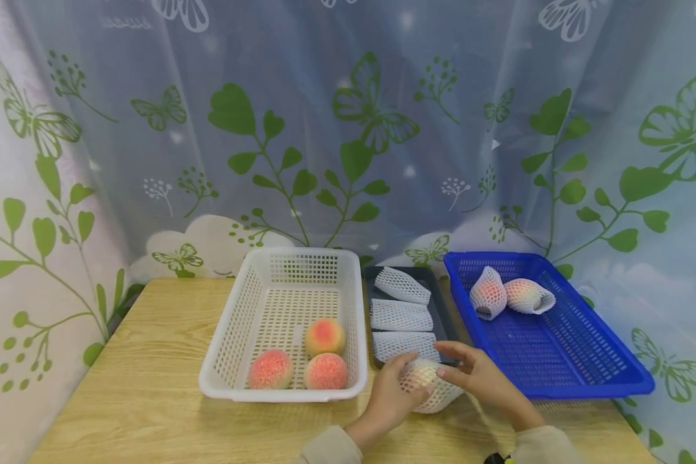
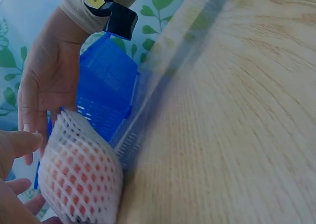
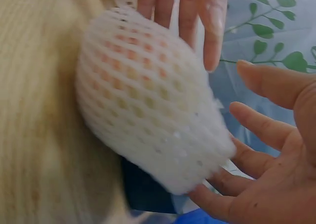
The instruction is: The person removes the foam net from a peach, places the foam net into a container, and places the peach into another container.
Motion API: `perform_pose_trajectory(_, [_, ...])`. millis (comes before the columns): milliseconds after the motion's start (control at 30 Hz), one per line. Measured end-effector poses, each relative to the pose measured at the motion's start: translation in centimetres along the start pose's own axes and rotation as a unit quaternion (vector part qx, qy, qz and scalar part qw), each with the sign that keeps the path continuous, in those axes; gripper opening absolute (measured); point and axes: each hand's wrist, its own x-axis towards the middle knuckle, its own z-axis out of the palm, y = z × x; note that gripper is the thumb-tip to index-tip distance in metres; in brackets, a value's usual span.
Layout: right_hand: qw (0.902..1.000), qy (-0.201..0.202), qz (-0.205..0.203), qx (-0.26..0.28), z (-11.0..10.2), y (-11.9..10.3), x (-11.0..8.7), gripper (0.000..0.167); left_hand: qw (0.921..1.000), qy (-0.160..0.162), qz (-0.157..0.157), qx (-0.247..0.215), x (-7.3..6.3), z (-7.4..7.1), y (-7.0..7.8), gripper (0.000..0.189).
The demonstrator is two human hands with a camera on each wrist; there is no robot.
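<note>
Peach (image 1: 432,385) in a white foam sleeve (image 3: 185,152) sits between the hands, just in front of the tray (image 1: 443,316) on the worktop (image 1: 145,386); whether it rests on the wood or is lifted a little, I cannot tell. The left hand (image 1: 391,394) curves lightly round it, thumb on the near side, fingers on the far side. The right hand (image 1: 487,383) is spread wide, thumb and fingers well parted, its fingertips touching the sleeve's slack end with no firm grip.

The step looks like settling the sleeve on the peach, and seems nearly done: foam covers it, and loose material runs past it toward the right hand. To do it well, I would let the left hand steady the peach without squeezing, and have the right hand ease the slack end along evenly instead of tugging its edge, since thin foam may tear. Similar slack at each end should keep the peach centred.

Left of the tray, the white basket (image 1: 284,394) holds 3 bare peaches (image 1: 325,372); on the tray lie 3 spare sleeves (image 1: 403,316); right of the tray, the blue basket (image 1: 533,351) holds 2 wrapped peaches (image 1: 488,293), a fair guide to the finished look.
</note>
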Motion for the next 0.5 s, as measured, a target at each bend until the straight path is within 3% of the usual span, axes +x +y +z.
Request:
perform_pose_trajectory(300, [0.9975,-0.049,0.050,0.011,1.4,1.0,0.1,0.056,0.9998,-0.001,-0.015,0.010,-0.3,0.2,-2.2,0.058])
perform_pose_trajectory(500, [0.9947,-0.067,0.066,0.041,1.7,1.3,0.2,0.062,0.9996,-0.014,-0.025,0.005,-0.2,-0.2,-2.6,0.061])
